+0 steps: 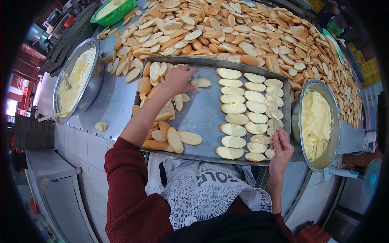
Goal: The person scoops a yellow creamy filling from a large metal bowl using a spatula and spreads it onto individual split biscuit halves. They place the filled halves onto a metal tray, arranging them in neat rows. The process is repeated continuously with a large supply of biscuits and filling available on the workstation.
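Note:
My left hand (180,79) reaches over the left part of a metal baking tray (202,60), fingers spread and holding nothing I can see. Beneath and around it lies a heap of plain oval bread slices (155,71); a single bread slice (201,82) rests just right of the fingertips. In my right hand (281,148) is the handle of a spreading spatula (272,106), closed in the fingers by the tray's right side. Its cream-smeared blade is over the rightmost column of cream-coated slices (234,108), which lie in rows on the tray.
A steel bowl of pale cream (316,121) stands right of the tray. At the left is another steel bowl (97,77) with cream and a pale handle. Behind spreads a large pile of bread slices (219,30), with a green basin (115,14) at the far left.

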A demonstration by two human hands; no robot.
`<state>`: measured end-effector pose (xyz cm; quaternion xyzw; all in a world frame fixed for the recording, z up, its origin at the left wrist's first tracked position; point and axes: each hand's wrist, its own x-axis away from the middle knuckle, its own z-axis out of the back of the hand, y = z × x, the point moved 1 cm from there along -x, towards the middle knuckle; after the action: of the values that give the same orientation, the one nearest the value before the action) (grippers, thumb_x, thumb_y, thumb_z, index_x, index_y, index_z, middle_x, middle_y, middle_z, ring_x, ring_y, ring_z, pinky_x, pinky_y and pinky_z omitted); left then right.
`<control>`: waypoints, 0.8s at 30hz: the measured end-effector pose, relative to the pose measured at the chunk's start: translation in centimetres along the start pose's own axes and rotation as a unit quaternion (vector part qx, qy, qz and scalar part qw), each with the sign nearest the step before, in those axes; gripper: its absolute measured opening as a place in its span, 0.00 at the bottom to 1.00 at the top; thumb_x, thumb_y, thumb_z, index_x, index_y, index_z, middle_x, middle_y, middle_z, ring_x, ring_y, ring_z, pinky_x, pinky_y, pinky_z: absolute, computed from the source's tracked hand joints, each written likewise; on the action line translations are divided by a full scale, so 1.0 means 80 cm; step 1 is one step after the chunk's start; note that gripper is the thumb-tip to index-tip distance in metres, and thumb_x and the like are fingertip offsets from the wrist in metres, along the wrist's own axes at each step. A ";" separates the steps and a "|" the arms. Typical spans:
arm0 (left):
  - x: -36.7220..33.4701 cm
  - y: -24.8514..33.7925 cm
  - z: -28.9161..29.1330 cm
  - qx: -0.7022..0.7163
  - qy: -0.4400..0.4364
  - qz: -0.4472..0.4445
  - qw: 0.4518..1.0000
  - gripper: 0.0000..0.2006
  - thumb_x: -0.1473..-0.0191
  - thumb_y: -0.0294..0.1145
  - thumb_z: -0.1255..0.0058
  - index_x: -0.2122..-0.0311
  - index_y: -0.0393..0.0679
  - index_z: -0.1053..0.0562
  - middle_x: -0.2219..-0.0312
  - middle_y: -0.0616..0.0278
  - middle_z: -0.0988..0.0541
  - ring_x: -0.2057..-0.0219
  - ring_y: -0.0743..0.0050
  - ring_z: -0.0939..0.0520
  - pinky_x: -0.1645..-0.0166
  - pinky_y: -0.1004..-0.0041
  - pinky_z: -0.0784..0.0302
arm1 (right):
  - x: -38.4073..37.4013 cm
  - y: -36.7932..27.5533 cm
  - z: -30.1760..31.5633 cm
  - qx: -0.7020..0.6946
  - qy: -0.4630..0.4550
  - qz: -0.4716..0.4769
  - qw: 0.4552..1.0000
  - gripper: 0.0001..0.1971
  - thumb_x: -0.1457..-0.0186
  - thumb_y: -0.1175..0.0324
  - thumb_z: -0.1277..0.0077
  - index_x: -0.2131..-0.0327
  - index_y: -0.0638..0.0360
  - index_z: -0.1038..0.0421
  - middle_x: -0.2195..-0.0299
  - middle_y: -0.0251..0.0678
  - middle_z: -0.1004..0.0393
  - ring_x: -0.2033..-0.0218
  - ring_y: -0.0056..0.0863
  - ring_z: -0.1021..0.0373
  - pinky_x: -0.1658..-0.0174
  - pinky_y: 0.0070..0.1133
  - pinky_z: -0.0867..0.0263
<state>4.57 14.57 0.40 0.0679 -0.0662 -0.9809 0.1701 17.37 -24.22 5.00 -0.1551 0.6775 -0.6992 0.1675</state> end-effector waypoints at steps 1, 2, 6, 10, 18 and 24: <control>0.001 0.007 -0.007 -0.022 0.044 -0.031 0.998 0.25 0.58 0.45 0.38 0.55 0.49 0.30 0.58 0.57 0.25 0.55 0.52 0.25 0.54 0.59 0.28 | 0.000 -0.001 -0.001 -0.001 -0.001 -0.002 1.000 0.14 0.45 0.77 0.48 0.54 0.64 0.27 0.53 0.38 0.29 0.69 0.16 0.34 0.72 0.13 0.40; 0.001 0.012 -0.012 -0.045 0.088 -0.062 0.993 0.24 0.58 0.45 0.38 0.56 0.48 0.30 0.59 0.58 0.25 0.56 0.52 0.24 0.55 0.58 0.28 | 0.001 -0.002 -0.003 0.000 -0.003 0.001 1.000 0.14 0.45 0.77 0.48 0.54 0.64 0.27 0.53 0.38 0.29 0.69 0.16 0.34 0.73 0.13 0.40; -0.020 0.005 -0.030 -0.009 -0.091 -0.052 0.994 0.20 0.55 0.41 0.40 0.57 0.45 0.30 0.60 0.57 0.25 0.56 0.52 0.26 0.54 0.57 0.30 | 0.005 -0.006 -0.008 0.008 -0.002 0.008 1.000 0.14 0.45 0.77 0.48 0.54 0.65 0.27 0.53 0.39 0.29 0.70 0.16 0.34 0.73 0.13 0.40; -0.052 -0.016 0.002 0.077 -0.003 0.042 0.996 0.19 0.55 0.33 0.40 0.57 0.42 0.31 0.59 0.55 0.25 0.53 0.52 0.28 0.50 0.59 0.33 | 0.007 -0.002 0.000 -0.006 0.007 0.006 1.000 0.14 0.46 0.77 0.48 0.54 0.65 0.27 0.53 0.39 0.29 0.70 0.16 0.34 0.74 0.13 0.40; -0.024 -0.044 0.065 0.153 -0.033 -0.064 0.986 0.21 0.61 0.26 0.38 0.57 0.42 0.27 0.58 0.56 0.25 0.52 0.55 0.28 0.45 0.63 0.35 | 0.013 -0.001 -0.003 -0.016 0.010 0.011 1.000 0.14 0.46 0.78 0.47 0.55 0.65 0.26 0.53 0.40 0.29 0.70 0.16 0.34 0.74 0.13 0.40; 0.045 -0.025 0.026 0.009 -0.193 -0.066 0.979 0.18 0.64 0.24 0.38 0.63 0.44 0.25 0.69 0.63 0.22 0.59 0.60 0.24 0.46 0.63 0.37 | 0.014 0.001 0.000 -0.013 0.000 0.016 1.000 0.14 0.45 0.77 0.48 0.54 0.64 0.26 0.53 0.40 0.28 0.70 0.16 0.34 0.73 0.13 0.40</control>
<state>0.22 15.41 1.74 -0.1174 -0.1016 -0.9839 0.0884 16.41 -24.71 4.91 -0.1466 0.6892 -0.6872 0.1768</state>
